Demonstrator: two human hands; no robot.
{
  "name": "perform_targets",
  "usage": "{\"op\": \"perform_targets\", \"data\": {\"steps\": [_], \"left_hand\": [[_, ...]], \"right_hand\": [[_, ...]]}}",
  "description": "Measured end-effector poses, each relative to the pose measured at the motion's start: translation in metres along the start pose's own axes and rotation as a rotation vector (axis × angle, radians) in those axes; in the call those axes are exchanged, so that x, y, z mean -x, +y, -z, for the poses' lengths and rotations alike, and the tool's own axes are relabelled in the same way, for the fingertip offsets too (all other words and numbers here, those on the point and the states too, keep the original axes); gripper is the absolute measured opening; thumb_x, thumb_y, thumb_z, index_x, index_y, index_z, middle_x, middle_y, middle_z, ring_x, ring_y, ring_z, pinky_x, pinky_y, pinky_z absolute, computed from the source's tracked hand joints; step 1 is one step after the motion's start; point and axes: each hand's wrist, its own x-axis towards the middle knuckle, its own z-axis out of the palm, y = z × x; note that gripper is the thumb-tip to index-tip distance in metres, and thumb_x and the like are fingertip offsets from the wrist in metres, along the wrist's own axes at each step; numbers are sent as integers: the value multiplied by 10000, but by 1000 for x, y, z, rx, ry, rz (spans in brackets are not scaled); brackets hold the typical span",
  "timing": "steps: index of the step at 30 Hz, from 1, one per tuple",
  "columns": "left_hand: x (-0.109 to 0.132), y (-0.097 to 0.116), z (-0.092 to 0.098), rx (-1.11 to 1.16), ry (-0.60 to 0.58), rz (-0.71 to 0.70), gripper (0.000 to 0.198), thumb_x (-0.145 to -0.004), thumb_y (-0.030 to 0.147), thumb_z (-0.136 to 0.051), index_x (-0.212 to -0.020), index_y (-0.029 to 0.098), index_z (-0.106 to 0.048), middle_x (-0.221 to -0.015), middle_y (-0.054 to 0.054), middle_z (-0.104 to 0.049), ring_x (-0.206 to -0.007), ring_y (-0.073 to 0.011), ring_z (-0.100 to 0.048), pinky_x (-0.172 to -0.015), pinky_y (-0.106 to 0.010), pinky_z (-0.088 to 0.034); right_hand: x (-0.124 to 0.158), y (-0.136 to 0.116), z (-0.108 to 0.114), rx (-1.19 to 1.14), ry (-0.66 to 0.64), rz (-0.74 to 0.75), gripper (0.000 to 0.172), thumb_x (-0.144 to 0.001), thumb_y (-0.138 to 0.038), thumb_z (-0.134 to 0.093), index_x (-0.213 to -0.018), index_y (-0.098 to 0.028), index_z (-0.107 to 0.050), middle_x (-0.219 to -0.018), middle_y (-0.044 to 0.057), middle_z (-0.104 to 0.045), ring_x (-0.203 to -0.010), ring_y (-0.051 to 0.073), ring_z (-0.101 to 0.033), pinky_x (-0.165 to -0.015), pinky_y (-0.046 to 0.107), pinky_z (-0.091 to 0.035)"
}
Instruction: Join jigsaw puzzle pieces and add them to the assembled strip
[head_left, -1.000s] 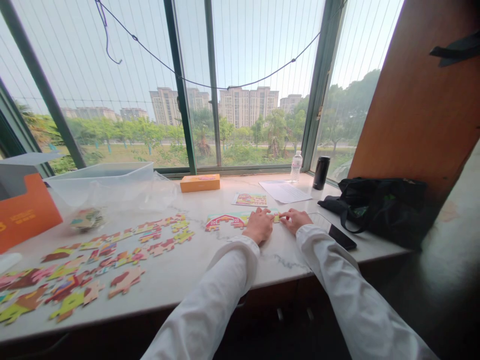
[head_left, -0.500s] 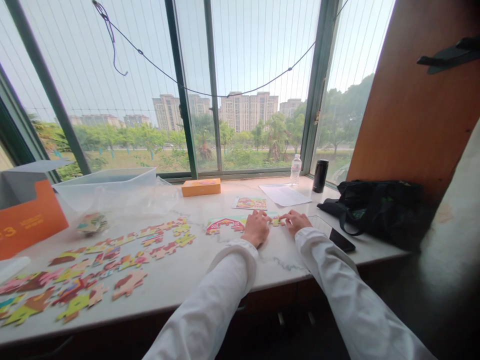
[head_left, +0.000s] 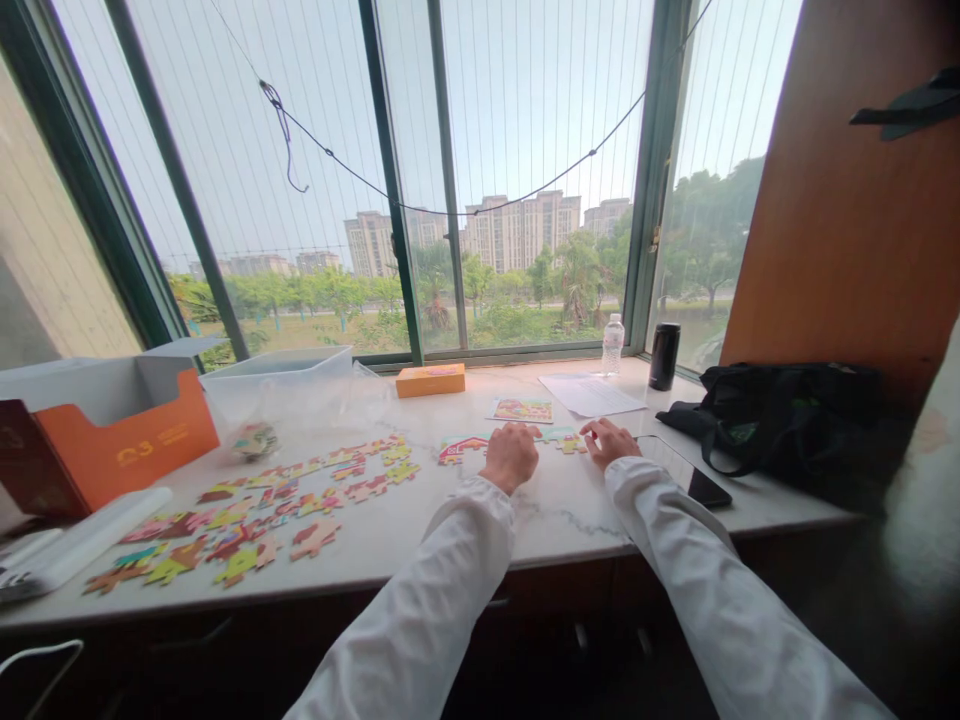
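Lying crosswise just ahead of both hands, a row of joined jigsaw puzzle pieces (head_left: 457, 450) is covered at its middle by the left hand (head_left: 510, 457), which is held palm down, its fingers resting on the row. The right hand (head_left: 609, 442) is kept apart near the row's right end, fingers loosely curled; no pinch can be made out. Loose pieces (head_left: 262, 510) are spread toward the lower left.

Jigsaw pieces (head_left: 315, 540) in pink, yellow, red; orange box (head_left: 127, 450) w/ gold print; white-veined marble sill (head_left: 570, 540).
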Motion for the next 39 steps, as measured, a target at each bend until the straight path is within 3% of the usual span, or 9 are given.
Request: {"op": "perform_targets", "data": {"steps": [4, 9, 14, 21, 31, 39], "left_hand": [[48, -23, 28, -33, 20, 65, 381, -943, 210, -342, -1122, 277, -671, -1053, -47, -690, -1015, -199, -586, -894, -327, -445], [99, -77, 58, -130, 31, 308, 369, -959, 250, -333, -1162, 267, -640, -1080, -62, -684, -1014, -203, -615, -858, -321, -471], [126, -109, 60, -129, 86, 386, 357, -958, 248, -340, -1186, 273, -613, -1124, -59, -671, -1028, -198, -622, -833, -306, -478], [137, -109, 43, -108, 114, 386, 317, -952, 275, -357, -1133, 251, -615, -1121, -58, -641, -912, -196, -654, -831, -335, -475], [143, -105, 48, -117, 72, 420, 291, -962, 276, -337, -1044, 219, -610, -985, -78, -692, -906, -203, -660, -810, -328, -478], [145, -103, 48, -122, 44, 446, 318, -960, 275, -328, -1052, 210, -625, -978, -91, -705, -914, -210, -668, -799, -331, -488]], "right_hand": [[1, -2, -1, -9, 13, 59, 241, -892, -291, -469, -1014, -247, -672, -1050, 33, -641, -975, 168, -580, -879, 314, -385], [2, -8, 0, 22, -72, 128, 347, -935, -391, -400, -1129, -274, -662, -1184, 38, -648, -1115, 207, -529, -953, 375, -370], [2, -6, -5, 51, -121, 114, 416, -944, -432, -350, -1212, -298, -639, -1263, 20, -631, -1194, 226, -497, -998, 406, -358], [4, -3, -13, 85, -124, 90, 452, -938, -483, -320, -1231, -334, -631, -1310, -7, -607, -1270, 222, -469, -1035, 414, -366], [1, 1, -17, 33, -205, 98, 411, -892, -480, -398, -1163, -356, -681, -1242, -13, -655, -1296, 246, -472, -1066, 429, -378], [1, 7, -22, 47, -155, 101, 393, -875, -486, -419, -1150, -373, -676, -1257, -28, -645, -1298, 251, -467, -1066, 456, -373]]}}
